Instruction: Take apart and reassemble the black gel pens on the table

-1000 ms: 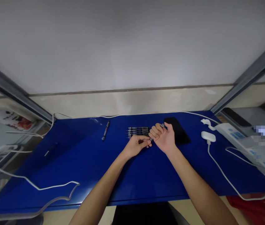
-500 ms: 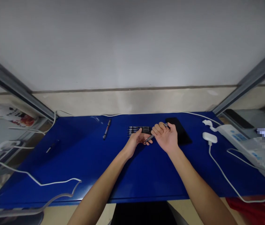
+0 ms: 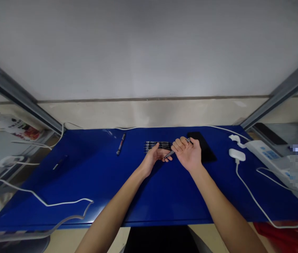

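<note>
A grey pen (image 3: pixel 169 154) slants down to the left from my right hand (image 3: pixel 187 151), whose fingers are wrapped round it with the thumb near its upper end. Just beside the pen's lower tip is my left hand (image 3: pixel 152 158), palm turned inward and fingers stretched out under the tip. Whether the fingers touch the tip, I cannot tell. Behind my left hand, several dark clear-barrelled pens (image 3: pixel 154 143) lie side by side in a row, partly covered by it. A black flat tablet-like slab (image 3: pixel 204 149) lies behind and right of my right hand.
On the blue desk (image 3: pixel 98 168), a lone pen (image 3: pixel 120 144) and a dark pen-like piece (image 3: pixel 59 163) lie to the left. At right are a white earbud case (image 3: pixel 237 154) on a cable and a power strip (image 3: pixel 267 151). A white cable (image 3: pixel 64 203) crosses the left front.
The camera view has shifted slightly. Both hands and the pen keep nearly the same pose, and nothing has been let go or picked up.
</note>
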### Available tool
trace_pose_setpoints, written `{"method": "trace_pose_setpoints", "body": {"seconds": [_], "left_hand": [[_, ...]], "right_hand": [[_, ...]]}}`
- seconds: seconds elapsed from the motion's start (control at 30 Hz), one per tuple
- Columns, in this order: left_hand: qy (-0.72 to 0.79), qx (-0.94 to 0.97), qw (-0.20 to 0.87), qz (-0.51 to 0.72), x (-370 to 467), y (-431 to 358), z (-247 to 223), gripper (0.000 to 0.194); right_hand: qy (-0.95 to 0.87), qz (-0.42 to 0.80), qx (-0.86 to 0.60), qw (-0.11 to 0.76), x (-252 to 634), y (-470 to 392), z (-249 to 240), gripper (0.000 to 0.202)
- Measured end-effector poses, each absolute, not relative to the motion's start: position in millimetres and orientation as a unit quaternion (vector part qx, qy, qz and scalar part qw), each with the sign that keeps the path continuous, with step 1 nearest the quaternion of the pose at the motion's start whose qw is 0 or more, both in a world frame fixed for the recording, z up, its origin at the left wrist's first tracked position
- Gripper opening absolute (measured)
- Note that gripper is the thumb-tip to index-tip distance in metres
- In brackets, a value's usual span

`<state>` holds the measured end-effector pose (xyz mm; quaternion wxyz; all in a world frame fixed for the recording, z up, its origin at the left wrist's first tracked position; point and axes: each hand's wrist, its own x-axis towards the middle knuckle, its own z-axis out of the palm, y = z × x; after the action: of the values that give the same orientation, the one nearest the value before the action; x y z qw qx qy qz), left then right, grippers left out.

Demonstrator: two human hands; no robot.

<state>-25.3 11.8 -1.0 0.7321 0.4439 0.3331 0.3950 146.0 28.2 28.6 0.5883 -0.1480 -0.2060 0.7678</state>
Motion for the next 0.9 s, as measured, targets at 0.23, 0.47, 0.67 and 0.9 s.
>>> {"method": "trace_pose_setpoints", "body": {"seconds": [0.23, 0.47, 0.67, 0.9], "left_hand": [[0.325, 0.435, 0.737, 0.403, -24.5, 12.4, -3.4, 0.071], [0.328, 0.448, 0.731, 0.397, -25.0, 10.8, 1.0, 0.069], [0.332, 0.444, 0.73, 0.399, -24.7, 9.7, 2.6, 0.068], [0.338, 0.439, 0.731, 0.399, -24.5, 10.4, 1.7, 0.067]], "right_hand": [[-0.209, 0.759, -0.171, 0.592, 145.2, 28.5, 29.0, 0.039], [-0.207, 0.762, -0.156, 0.593, 145.4, 27.6, 30.5, 0.037], [-0.204, 0.763, -0.162, 0.591, 145.6, 28.1, 29.9, 0.038], [-0.209, 0.757, -0.167, 0.597, 145.4, 28.7, 30.3, 0.037]]}}
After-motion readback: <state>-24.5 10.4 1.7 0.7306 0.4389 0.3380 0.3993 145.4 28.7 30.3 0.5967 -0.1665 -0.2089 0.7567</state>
